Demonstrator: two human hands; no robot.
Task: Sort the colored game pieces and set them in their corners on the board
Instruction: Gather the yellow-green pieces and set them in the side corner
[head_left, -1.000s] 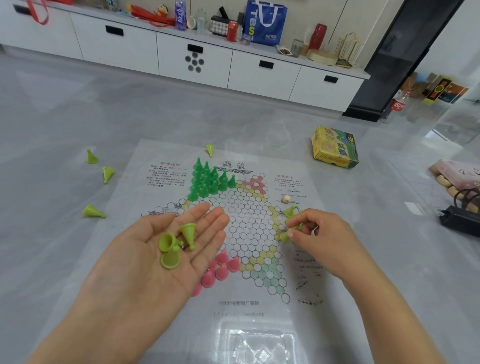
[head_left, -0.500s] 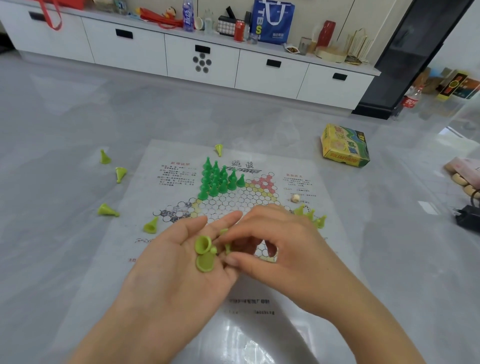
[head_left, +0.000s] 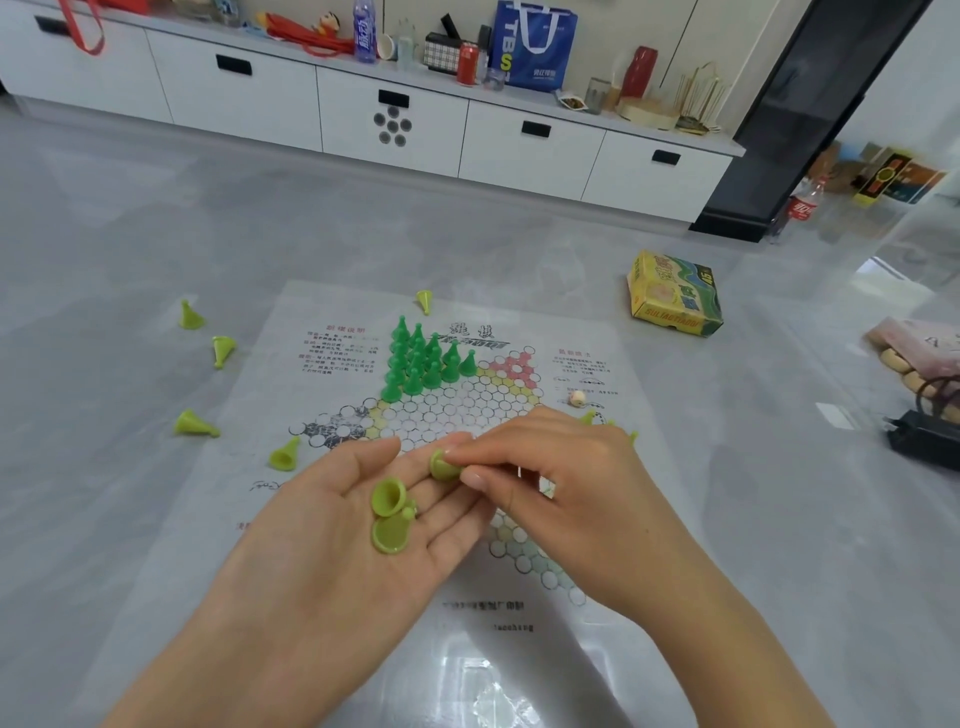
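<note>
The right hand (head_left: 566, 483) pinches one lime cone piece (head_left: 442, 464) over the flat left hand (head_left: 332, 540); its two loose pieces (head_left: 388, 514) may roll off.

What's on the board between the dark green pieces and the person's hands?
Only bare printed hexagons of the board lie between the dark green pieces and the hands, left and right, in the head view.

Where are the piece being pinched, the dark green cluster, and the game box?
pinched lime piece (head_left: 442, 464), head view, its flared base.
dark green cluster (head_left: 423, 358), head view, a middle piece.
game box (head_left: 675, 291), head view, top face.
</note>
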